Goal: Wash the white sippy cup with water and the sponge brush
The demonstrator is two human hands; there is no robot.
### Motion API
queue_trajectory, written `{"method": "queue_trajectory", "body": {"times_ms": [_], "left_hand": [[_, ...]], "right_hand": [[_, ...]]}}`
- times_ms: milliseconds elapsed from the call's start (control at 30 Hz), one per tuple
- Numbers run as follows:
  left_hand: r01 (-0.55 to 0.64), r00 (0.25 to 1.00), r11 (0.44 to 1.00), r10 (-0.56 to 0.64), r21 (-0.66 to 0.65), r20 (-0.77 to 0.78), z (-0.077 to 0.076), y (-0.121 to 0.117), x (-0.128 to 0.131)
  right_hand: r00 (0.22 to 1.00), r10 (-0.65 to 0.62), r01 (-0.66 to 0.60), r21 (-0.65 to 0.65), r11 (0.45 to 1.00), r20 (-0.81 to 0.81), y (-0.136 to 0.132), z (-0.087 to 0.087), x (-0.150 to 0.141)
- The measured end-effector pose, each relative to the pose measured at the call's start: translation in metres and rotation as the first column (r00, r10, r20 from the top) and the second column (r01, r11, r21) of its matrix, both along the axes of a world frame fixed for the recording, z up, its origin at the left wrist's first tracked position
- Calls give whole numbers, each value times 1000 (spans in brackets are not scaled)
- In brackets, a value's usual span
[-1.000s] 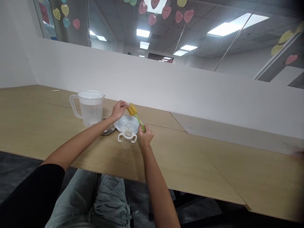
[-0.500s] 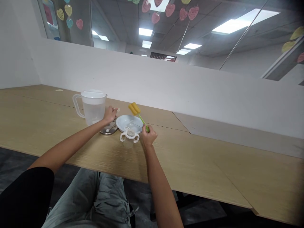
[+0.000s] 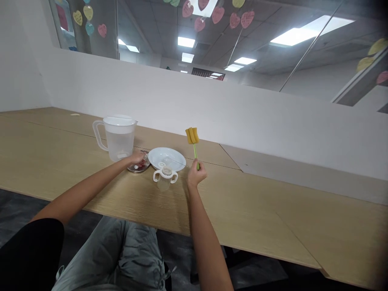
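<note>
My right hand (image 3: 197, 174) is shut around the green handle of a sponge bottle brush (image 3: 194, 146), holding it upright with the yellow sponge head on top. My left hand (image 3: 138, 157) is low over a round metal disc (image 3: 138, 168) and touches it. Whether those fingers hold anything small is too hard to see. Between my hands lies a white shallow plate (image 3: 166, 157), with a clear two-handled cup (image 3: 164, 178) standing at its near edge. A clear plastic jug (image 3: 119, 139) with a white lid stands just beyond my left hand.
Everything stands on a light wooden table (image 3: 242, 210) with seams across it, and its near edge runs above my knees. A white partition wall (image 3: 194, 109) rises behind, topped by glass with paper hearts. A small pale scrap (image 3: 74, 114) lies far left.
My right hand has moved right, away from the plate, and the brush now stands more upright. My left hand has moved down from the plate's edge onto the metal disc.
</note>
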State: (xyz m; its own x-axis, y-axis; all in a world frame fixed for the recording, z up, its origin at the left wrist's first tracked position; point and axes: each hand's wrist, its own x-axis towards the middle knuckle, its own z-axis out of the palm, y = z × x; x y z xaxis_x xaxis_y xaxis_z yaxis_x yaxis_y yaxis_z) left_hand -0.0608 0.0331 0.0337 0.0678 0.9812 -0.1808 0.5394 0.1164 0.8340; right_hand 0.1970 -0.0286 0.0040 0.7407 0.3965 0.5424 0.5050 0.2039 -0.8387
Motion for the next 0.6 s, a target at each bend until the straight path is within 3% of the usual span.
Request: {"method": "queue_trajectory", "body": {"times_ms": [167, 400, 600], "left_hand": [[-4, 991, 994, 19, 108, -135, -1, 10, -6], [70, 922, 952, 53, 299, -383, 5, 7, -13], [134, 877, 923, 59, 360, -477, 3, 2, -14]], "right_hand": [[1000, -18, 18, -10, 1000, 5, 1, 0, 1], [1000, -9, 9, -22, 1000, 7, 2, -1, 2], [1000, 0, 1, -37, 999, 28, 1, -2, 2]]}}
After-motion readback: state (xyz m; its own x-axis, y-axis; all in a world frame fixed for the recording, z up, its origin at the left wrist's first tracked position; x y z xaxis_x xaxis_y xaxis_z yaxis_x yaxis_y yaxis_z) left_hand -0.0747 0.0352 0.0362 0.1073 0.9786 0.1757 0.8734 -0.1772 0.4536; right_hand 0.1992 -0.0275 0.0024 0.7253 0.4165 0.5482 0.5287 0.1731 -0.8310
